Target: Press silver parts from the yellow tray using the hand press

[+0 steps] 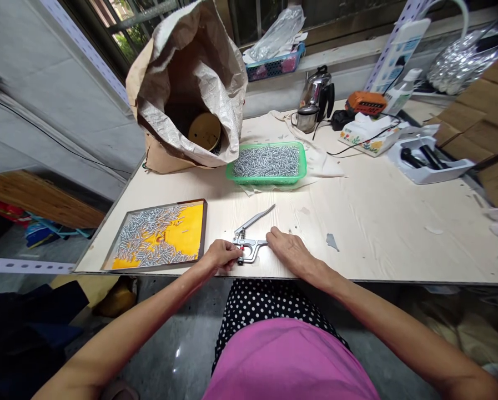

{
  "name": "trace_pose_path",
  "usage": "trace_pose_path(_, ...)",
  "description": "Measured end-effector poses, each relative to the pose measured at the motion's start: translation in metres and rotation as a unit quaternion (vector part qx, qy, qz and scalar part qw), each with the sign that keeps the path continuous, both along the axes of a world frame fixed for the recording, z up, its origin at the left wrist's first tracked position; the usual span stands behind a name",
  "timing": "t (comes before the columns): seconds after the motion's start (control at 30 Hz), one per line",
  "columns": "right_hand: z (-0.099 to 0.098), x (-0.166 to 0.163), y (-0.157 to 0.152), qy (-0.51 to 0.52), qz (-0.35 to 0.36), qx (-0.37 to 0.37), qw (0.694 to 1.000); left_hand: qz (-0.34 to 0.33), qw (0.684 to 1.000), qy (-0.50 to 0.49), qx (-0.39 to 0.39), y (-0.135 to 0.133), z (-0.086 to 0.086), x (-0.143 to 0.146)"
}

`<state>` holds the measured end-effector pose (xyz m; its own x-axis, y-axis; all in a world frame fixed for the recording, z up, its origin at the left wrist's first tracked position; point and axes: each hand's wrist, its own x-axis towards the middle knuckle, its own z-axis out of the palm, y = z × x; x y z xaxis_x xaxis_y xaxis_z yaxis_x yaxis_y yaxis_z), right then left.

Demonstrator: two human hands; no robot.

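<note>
Silver metal pliers (252, 244) with a coil spring and a red piece at the jaw lie near the front edge of the table, one handle angled up and away. My right hand (289, 251) is closed around the end of the nearer handle. At the jaw, my left hand (222, 255) has its fingertips pinched together; whatever they hold is too small to make out. Beside that hand sits a shallow tray (204, 228) with a yellow bottom, strewn with small silver metal pins (149, 228). A green plastic basket (269, 180) full of similar pins stands beyond the pliers.
A large paper sack (157, 150) stands open at the back left. Along the back right are a metal kettle (315, 89), a metal cup (306, 119), an orange battery (365, 103), a tissue pack (369, 136) and a white tray (429, 175). Cardboard boxes (482, 105) flank the right side.
</note>
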<state>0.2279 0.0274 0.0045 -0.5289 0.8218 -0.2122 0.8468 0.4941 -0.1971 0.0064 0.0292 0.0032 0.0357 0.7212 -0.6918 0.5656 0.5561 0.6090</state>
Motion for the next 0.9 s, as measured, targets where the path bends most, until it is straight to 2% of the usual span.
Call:
trace_pose_path(0.2,-0.003,0.000,0.000,-0.005,0.006,0.013,1.000,-0.037,0.999,-0.006,-0.029,0.009,0.007,0.000)
trace_pose_path(0.43,-0.011,0.000,-0.001,-0.007,0.009,0.031,0.999,-0.038,0.998,0.004,-0.056,0.015,0.001,-0.004)
trace_pose_path(0.6,-0.004,0.003,0.003,0.030,0.007,0.002,1.000,-0.049,0.997,0.007,-0.064,0.016,-0.002,-0.006)
trace_pose_path(0.8,0.003,0.020,0.037,0.073,0.039,0.039,0.996,-0.058,0.996,0.012,-0.066,0.014,-0.001,-0.005)
trace_pose_path(0.9,-0.003,0.024,0.059,0.060,0.079,0.002,0.995,-0.051,0.996,0.020,-0.065,0.012,0.002,-0.003)
